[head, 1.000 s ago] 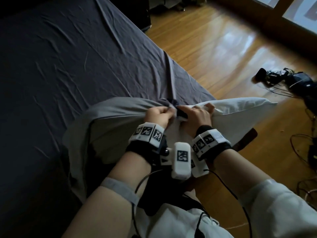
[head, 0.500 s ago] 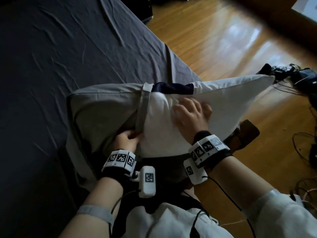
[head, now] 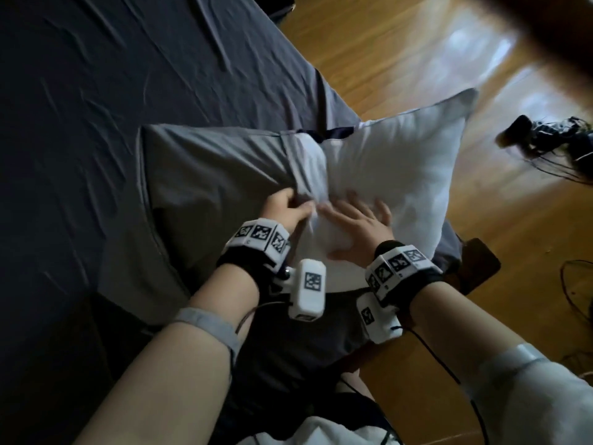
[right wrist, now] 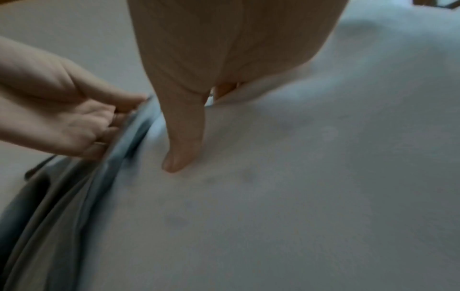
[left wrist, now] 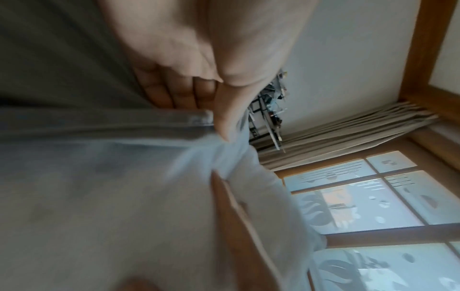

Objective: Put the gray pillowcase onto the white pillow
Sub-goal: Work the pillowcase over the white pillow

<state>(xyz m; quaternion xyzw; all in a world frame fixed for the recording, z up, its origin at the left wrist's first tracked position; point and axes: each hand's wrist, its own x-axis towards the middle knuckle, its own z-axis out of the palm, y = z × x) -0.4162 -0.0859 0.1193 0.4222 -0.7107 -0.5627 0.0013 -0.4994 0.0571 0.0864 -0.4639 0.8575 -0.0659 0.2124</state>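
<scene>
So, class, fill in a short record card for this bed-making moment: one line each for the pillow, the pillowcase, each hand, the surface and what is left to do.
pillow: soft white pillow, about half still bare, its far corner out over the wooden floor
pillowcase: gray fabric pillowcase, covering the pillow's left part
left hand: pinches the pillowcase's open hem
right hand: flat, fingers spread, presses on the bare pillow
surface: dark gray bed sheet
left to do: draw the pillowcase over the bare half

bare bed (head: 96, 91) left, cables (head: 545, 139) far right
</scene>
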